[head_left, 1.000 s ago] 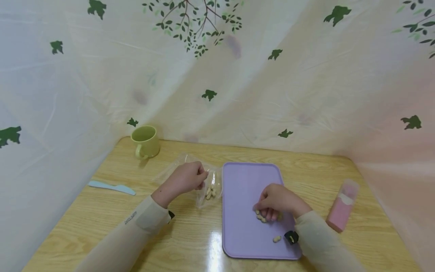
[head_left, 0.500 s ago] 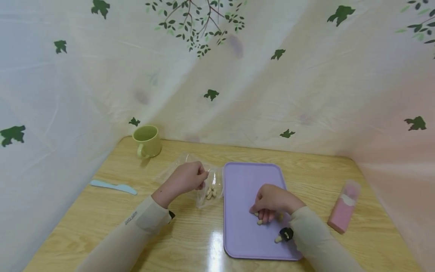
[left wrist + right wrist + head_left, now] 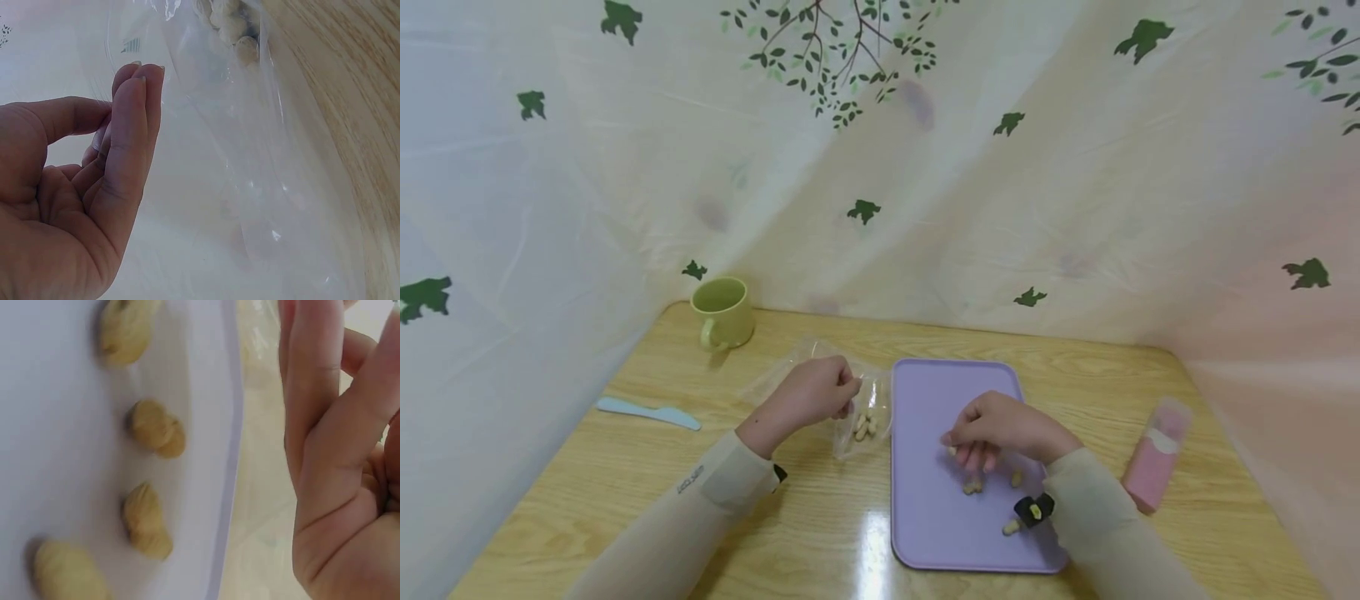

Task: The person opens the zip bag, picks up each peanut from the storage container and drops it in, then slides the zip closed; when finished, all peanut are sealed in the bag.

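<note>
My left hand [image 3: 808,392] pinches the edge of a clear plastic bag [image 3: 876,390] between thumb and fingers. Several unshelled peanuts [image 3: 865,427] lie inside the bag; the left wrist view shows these bagged peanuts [image 3: 230,25] at the top. To the right, my right hand [image 3: 1011,427] is over the purple tray [image 3: 936,529], pinching a peanut [image 3: 952,451] by thumb and fingertips. On the tray below that hand lie several more peanuts [image 3: 973,486]. In the right wrist view, loose peanuts [image 3: 147,522] show on the tray, while the right fingertips are cut off by the frame.
A green mug [image 3: 722,317] stands at the back left, with a light blue plastic knife [image 3: 647,412] in front of it. Right of the tray lies a pink container [image 3: 1156,458] with a clear cap. Printed cloth [image 3: 940,233] hangs behind the wooden table [image 3: 805,533].
My right hand has risen from the peanuts on the tray and shifted left and away from me, a peanut in its fingertips. More tray peanuts are uncovered. My left hand stays put.
</note>
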Motion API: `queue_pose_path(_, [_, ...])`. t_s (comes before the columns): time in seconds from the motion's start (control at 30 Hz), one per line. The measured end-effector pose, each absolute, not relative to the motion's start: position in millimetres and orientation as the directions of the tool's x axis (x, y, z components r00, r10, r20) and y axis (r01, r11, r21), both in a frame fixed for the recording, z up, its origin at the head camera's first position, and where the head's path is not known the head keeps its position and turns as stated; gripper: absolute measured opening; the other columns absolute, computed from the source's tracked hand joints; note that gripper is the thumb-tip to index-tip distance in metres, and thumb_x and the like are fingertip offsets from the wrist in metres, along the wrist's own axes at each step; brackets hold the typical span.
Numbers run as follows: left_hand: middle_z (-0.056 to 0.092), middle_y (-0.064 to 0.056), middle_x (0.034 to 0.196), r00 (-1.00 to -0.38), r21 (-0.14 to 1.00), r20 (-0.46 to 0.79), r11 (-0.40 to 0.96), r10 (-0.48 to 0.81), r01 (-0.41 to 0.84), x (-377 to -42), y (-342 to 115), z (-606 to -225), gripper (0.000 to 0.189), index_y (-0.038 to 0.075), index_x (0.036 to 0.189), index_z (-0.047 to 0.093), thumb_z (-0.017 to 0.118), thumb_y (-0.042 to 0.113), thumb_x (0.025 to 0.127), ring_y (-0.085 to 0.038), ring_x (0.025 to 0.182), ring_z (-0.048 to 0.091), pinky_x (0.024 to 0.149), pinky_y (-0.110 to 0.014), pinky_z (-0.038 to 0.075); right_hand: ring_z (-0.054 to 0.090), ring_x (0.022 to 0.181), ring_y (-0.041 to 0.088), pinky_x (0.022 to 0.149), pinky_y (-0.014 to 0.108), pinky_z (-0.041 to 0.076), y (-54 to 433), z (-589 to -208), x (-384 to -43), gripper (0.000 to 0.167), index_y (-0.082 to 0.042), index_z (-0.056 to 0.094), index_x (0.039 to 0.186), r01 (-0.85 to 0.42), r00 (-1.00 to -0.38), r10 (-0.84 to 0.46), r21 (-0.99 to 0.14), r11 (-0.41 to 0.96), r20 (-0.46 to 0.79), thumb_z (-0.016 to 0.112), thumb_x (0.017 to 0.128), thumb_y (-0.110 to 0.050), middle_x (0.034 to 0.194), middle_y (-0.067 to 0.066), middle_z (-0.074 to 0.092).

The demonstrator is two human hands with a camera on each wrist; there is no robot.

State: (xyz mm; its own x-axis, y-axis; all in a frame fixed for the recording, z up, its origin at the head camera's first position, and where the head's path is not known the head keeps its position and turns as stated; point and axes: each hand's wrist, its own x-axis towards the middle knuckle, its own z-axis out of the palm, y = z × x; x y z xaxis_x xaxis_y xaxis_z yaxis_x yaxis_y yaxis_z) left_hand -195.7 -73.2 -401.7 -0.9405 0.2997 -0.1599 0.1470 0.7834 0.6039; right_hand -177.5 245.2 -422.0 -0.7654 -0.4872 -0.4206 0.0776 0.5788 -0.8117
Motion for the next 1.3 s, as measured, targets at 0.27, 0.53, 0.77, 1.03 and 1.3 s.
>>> queue_pose_path(0.27, [0.072,0.001,0.079,-0.943,0.601,-0.171,0.788,0.287,0.131,-195,-71,-399,0.023,0.013,0.093,0.063,0.059,0.029,0.109,-0.015,0.071,0.067,0.064,-0.028,0.051,0.075,0.068,0.013,0.060,0.028,0.061,224,-420,-194,0.036,-0.005,0.080,0.093,0.082,-0.739,-0.541,-0.850,0.520,-0.402,0.078,0.096,-0.041,0.084,0.008,0.082])
queue_pose_path(0.53, [0.071,0.001,0.077,-0.948,0.595,-0.157,0.792,0.278,0.133,-197,-72,-400,0.024,0.014,0.090,0.064,0.061,0.029,0.108,-0.015,0.069,0.066,0.062,-0.028,0.050,0.080,0.077,0.016,0.065,0.030,0.063,193,-423,-207,0.034,-0.004,0.081,0.100,0.099,-0.741,-0.549,-0.872,0.480,-0.386,0.075,0.099,-0.037,0.090,0.008,0.083])
queue_pose_path(0.77, [0.071,0.001,0.076,-0.949,0.597,-0.143,0.789,0.282,0.145,-199,-72,-404,0.024,0.014,0.089,0.063,0.061,0.028,0.107,-0.015,0.068,0.065,0.061,-0.028,0.050,0.079,0.075,0.015,0.064,0.029,0.062,179,-422,-208,0.038,0.002,0.077,0.107,0.139,-0.751,-0.544,-0.895,0.424,-0.374,0.068,0.104,-0.035,0.093,0.010,0.084])
queue_pose_path(1.03, [0.071,0.001,0.077,-0.949,0.603,-0.150,0.786,0.277,0.134,-200,-72,-404,0.025,0.014,0.090,0.063,0.061,0.030,0.109,-0.016,0.069,0.065,0.062,-0.029,0.050,0.078,0.074,0.015,0.061,0.028,0.061,203,-411,-199,0.050,0.006,0.075,0.113,0.141,-0.792,-0.494,-0.895,0.424,-0.358,0.067,0.105,-0.043,0.092,0.008,0.083])
queue_pose_path(1.3, [0.071,0.001,0.078,-0.945,0.612,-0.155,0.779,0.287,0.137,-200,-71,-405,0.025,0.014,0.091,0.063,0.060,0.030,0.109,-0.015,0.070,0.065,0.063,-0.028,0.050,0.078,0.074,0.014,0.059,0.027,0.060,241,-406,-193,0.056,0.011,0.071,0.120,0.132,-0.803,-0.478,-0.888,0.441,-0.357,0.066,0.106,-0.043,0.090,0.005,0.082])
